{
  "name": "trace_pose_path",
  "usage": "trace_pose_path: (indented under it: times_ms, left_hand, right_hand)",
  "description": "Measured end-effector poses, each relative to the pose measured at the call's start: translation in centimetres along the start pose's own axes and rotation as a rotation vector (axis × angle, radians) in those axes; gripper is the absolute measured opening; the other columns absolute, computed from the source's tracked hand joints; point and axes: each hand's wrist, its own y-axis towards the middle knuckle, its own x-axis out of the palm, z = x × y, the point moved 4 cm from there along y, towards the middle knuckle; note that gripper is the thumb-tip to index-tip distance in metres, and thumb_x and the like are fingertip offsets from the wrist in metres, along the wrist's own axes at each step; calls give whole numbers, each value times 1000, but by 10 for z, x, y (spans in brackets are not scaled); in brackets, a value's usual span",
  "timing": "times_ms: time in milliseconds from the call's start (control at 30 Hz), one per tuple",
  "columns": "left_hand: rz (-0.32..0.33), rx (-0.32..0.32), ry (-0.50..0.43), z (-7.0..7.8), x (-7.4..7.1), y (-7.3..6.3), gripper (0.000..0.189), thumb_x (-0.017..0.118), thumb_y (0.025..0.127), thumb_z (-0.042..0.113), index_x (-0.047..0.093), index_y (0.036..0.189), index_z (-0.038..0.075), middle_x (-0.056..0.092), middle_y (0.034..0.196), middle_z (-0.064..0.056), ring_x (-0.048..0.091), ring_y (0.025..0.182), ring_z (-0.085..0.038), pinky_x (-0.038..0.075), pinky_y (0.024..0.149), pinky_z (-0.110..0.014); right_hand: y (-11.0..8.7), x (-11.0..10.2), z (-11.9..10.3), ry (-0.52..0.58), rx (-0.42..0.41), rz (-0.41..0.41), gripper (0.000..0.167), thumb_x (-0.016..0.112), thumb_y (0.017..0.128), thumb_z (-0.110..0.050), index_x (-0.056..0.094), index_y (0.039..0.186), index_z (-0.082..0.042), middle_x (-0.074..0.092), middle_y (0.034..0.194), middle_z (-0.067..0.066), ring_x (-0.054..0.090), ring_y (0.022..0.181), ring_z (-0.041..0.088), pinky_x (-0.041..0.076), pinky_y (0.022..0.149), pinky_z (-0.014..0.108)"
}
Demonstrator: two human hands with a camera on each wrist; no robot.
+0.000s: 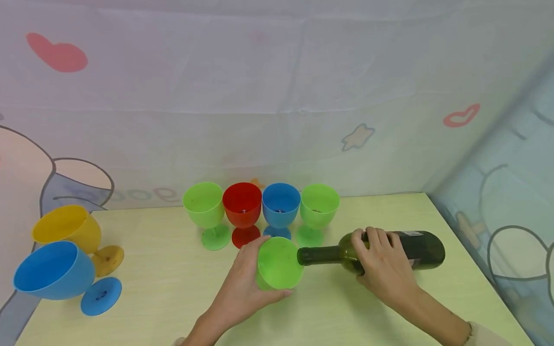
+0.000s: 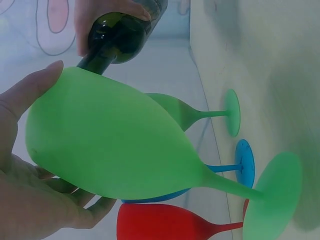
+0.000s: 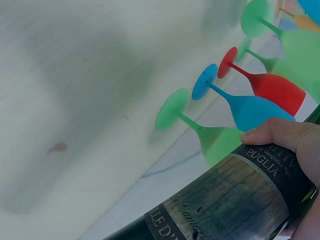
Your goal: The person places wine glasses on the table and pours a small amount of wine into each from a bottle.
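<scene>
My left hand (image 1: 242, 283) grips a green plastic goblet (image 1: 279, 266) by its bowl, thumb on the near side and fingers behind. In the left wrist view its stem and round foot (image 2: 275, 200) hang over the table. Around the body of a dark green wine bottle (image 1: 426, 250) my right hand (image 1: 385, 266) is wrapped from above. The bottle lies sideways in the air, its neck pointing left and its mouth at the goblet's rim. A printed label (image 3: 225, 195) shows in the right wrist view. No liquid shows at the mouth.
Along the back edge stand a green goblet (image 1: 203, 204), a red goblet (image 1: 242, 204), a blue goblet (image 1: 281, 204) and another green goblet (image 1: 319, 204). At the left are a yellow goblet (image 1: 71, 228) and a blue goblet (image 1: 54, 271). A printed cloth (image 1: 277, 96) hangs behind the table (image 1: 164, 288).
</scene>
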Motion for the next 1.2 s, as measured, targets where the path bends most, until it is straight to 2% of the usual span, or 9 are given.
trace_pose_path:
  times_ms: [200, 500, 867, 1200]
  left_hand:
    - [7, 12, 19, 0, 1, 0, 89, 84, 61, 27, 35, 132, 6, 45, 121, -6, 41, 112, -25, 44, 81, -45]
    - [14, 10, 31, 0, 1, 0, 88, 85, 60, 28, 37, 131, 8, 46, 120, -6, 41, 111, -25, 43, 81, -45]
    - [36, 22, 70, 0, 1, 0, 88, 85, 59, 30, 38, 130, 8, 46, 118, -5, 41, 111, -22, 41, 84, -48]
    - [41, 35, 76, 0, 0, 0, 88, 85, 58, 28, 39, 129, 7, 46, 119, -6, 41, 111, -23, 39, 84, -49]
  right_hand:
    - [2, -6, -3, -41, -24, 3, 78, 87, 37, -25, 45, 98, 1, 51, 84, 21, 52, 77, 37, 44, 70, 50]
    - [6, -12, -4, -83, -88, 89, 59, 75, 46, -13, 46, 95, 3, 50, 80, 23, 51, 72, 38, 45, 66, 50]
    - [11, -18, -5, -85, -119, 104, 57, 73, 48, -8, 45, 95, 4, 49, 81, 24, 50, 72, 39, 44, 66, 51]
    - [13, -18, -6, -132, -129, 76, 49, 69, 53, -3, 46, 96, 2, 49, 83, 23, 50, 74, 38, 43, 68, 49]
